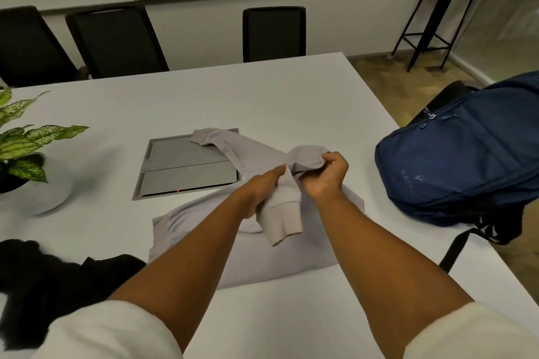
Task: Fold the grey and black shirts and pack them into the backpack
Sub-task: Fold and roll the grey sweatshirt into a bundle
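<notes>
The grey shirt (pixel 248 253) lies spread on the white table (pixel 291 102), its body flat beneath the two forearms and one long sleeve lifted clear of the cloth. Both hands meet on that sleeve. The left hand (pixel 262 189) has its fingers curled round the sleeve just above the ribbed cuff (pixel 284 226), which hangs down below the grip and points toward the person. The right hand (pixel 326 176), just beside the left and touching the same fabric, pinches a bunched fold of the sleeve between thumb and fingers, slightly higher and farther from the person. Beyond the grip, the shirt's other sleeve trails away over a grey hatch panel (pixel 186 166) set into the tabletop, its cuff resting on the panel's far edge. To the right of the grip, well apart from the hands, the blue backpack (pixel 466 160) lies on its side at the table's edge, a strap dangling over. To the left of the grip and nearer the person, the black shirt (pixel 43 280) sits crumpled in a heap. Farther left stands a potted plant (pixel 26 143) with speckled leaves.
</notes>
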A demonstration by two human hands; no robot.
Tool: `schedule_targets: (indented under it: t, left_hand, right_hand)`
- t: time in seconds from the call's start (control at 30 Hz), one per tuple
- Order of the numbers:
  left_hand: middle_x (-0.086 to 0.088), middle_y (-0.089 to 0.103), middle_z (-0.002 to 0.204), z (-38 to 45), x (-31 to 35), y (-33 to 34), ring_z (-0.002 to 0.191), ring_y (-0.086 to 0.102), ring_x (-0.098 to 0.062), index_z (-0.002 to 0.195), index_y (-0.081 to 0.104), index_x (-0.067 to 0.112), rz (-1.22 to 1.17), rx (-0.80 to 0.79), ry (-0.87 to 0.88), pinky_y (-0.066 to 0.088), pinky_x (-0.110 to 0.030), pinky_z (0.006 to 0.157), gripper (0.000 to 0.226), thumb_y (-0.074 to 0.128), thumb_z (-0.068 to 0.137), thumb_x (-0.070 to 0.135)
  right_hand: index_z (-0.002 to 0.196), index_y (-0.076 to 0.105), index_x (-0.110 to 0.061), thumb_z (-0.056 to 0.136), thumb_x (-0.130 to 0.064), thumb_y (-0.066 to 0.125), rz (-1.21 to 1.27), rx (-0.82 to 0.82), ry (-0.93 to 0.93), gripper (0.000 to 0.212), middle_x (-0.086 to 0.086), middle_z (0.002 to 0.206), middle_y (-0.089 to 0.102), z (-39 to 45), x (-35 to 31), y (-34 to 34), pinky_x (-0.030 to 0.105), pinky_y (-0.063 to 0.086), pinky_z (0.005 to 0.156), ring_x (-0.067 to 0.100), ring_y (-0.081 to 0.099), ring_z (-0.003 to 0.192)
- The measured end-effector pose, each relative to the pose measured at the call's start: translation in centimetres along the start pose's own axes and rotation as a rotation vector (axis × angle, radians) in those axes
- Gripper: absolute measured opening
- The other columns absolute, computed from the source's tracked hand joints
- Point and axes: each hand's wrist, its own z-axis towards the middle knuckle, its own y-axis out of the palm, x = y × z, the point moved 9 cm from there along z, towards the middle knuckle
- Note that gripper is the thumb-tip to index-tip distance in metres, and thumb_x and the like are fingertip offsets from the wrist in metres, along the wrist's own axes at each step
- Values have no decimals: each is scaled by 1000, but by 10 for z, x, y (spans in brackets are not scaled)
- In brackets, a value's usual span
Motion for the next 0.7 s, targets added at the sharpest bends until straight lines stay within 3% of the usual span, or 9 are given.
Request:
schedule_targets:
  t: [0.13,0.23,0.33,0.4,0.53,0.6,0.63,0.7]
  left_hand:
    - [-7,76,111,4,-20,14,110,69,-25,123,68,17,-178,-199,-58,51,-40,104,60,68,84,64]
    - [-6,74,117,7,-36,15,113,67,-27,129,64,19,-128,-267,-72,50,-46,104,62,73,81,58]
    - [-12,70,118,10,-62,6,107,67,-31,124,61,15,-61,-263,-144,54,-48,94,46,70,89,43]
    - [-13,71,118,9,-82,2,104,67,-30,125,63,11,-30,-283,-198,56,-44,90,44,70,90,37]
    - [-11,72,119,8,-116,-13,105,65,-23,117,70,14,33,-353,-256,49,-39,99,41,77,82,35]
    - [-10,71,95,7,-123,-22,94,62,-22,93,72,15,-26,-431,-237,45,-39,97,26,81,76,33]
    - [-5,60,79,8,-124,-28,83,57,-20,78,67,18,-100,-443,-220,44,-38,93,20,82,74,31]
    - [2,44,67,15,-124,-43,68,49,-15,67,63,21,-297,-427,-180,45,-35,81,19,79,76,26]
  right_hand:
    - [67,47,-19,76,-12,39,28,57,-67,14,1,66,57,-7,-3,0,28,47,69,24,55,65]
    - [71,54,-14,86,-12,37,-43,191,-49,22,4,67,60,-12,8,-30,28,47,63,26,55,65]
    - [109,64,-7,89,-15,37,-112,295,74,35,16,106,65,-12,38,-71,40,50,81,35,60,84]
    - [131,56,-5,94,-15,35,-148,384,122,44,17,116,62,-14,54,-97,44,46,87,37,59,93]
    - [141,49,-9,100,-25,25,-126,491,136,50,16,140,53,-20,71,-127,49,39,107,39,50,126]
    - [143,47,-11,100,-31,21,-89,516,170,54,15,144,50,-20,81,-132,47,35,110,38,46,131]
    - [144,46,-12,99,-32,21,-57,525,175,55,14,144,50,-19,84,-133,46,36,109,38,46,131]
    - [143,47,-12,99,-30,22,-1,534,180,54,14,142,51,-20,91,-131,44,39,102,38,47,130]
